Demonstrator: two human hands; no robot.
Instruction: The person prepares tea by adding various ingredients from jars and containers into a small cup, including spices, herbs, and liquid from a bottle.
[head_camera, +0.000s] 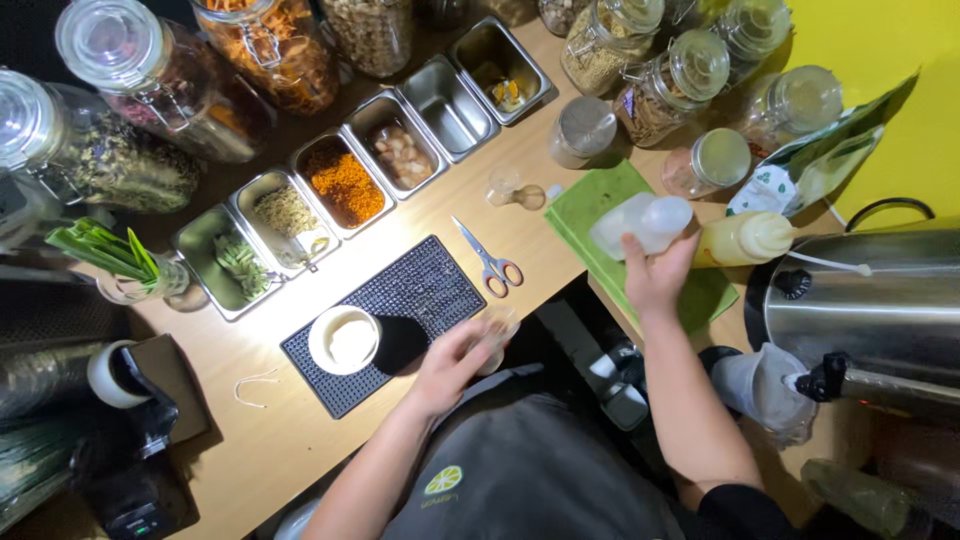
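- My right hand (657, 275) was closed around a clear squeeze bottle (640, 224), gripping it from below; the bottle lay nearly sideways above the green cloth (590, 215) at the right end of the wooden counter (300, 440).
- My left hand (452, 362) was curled around a small clear glass (497, 330), which stood at the counter's front edge, just beside the right corner of the black rubber mat (425, 285).
- A white cup (343, 339) holding pale liquid sat on the left part of that mat.
- Scissors (489, 260) with pale handles lay on the counter between the mat and the green cloth.
- A yellowish squeeze bottle (745, 238) lay just to the right of the one I held, near a large steel urn (870, 300).
- Behind the mat ran a slanted row of steel tray inserts (440, 100), several filled: green pieces, pale seeds, orange shreds, light chunks.
- Big glass jars (150, 80) of dried ingredients stood behind the trays, and more jars (690, 70) crowded the far right corner.
- A glass of green leaves (120, 262) stood at the left end of the tray row.
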